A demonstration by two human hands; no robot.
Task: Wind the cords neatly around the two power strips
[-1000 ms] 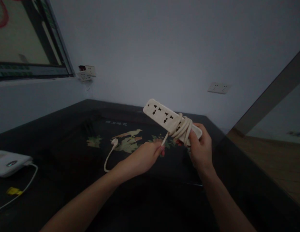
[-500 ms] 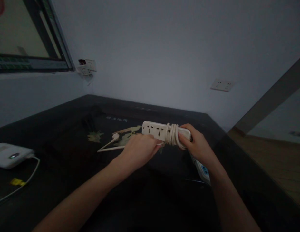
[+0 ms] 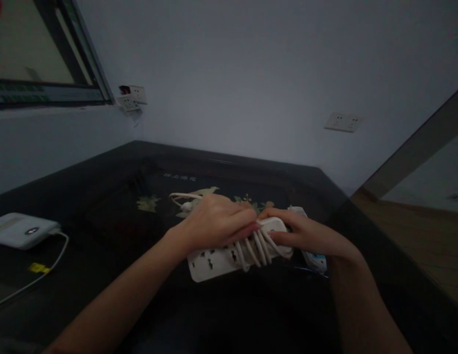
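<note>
A white power strip (image 3: 216,264) is held at its right end by my right hand (image 3: 306,232), with the thumb on its face and the fingers behind. Several turns of white cord (image 3: 254,253) go around the strip's right half. Above the strip, my left hand (image 3: 221,219) is closed on the cord, its knuckles upward and close to my right fingers. The loose end of the cord loops out past the left hand, and its plug (image 3: 186,206) shows beyond the wrist. The strip slants, its left end lower and nearer to me.
A second power strip (image 3: 318,260) with blue sockets lies behind my right hand on the dark tabletop (image 3: 114,246). At the left is a white device (image 3: 25,231) with a cable and yellow tag (image 3: 39,268). Wall sockets (image 3: 343,122) are at the back.
The strip has come down and tilted, its left end swinging toward me. My left hand has moved up and right, over the coiled cord. The plug end has been drawn along.
</note>
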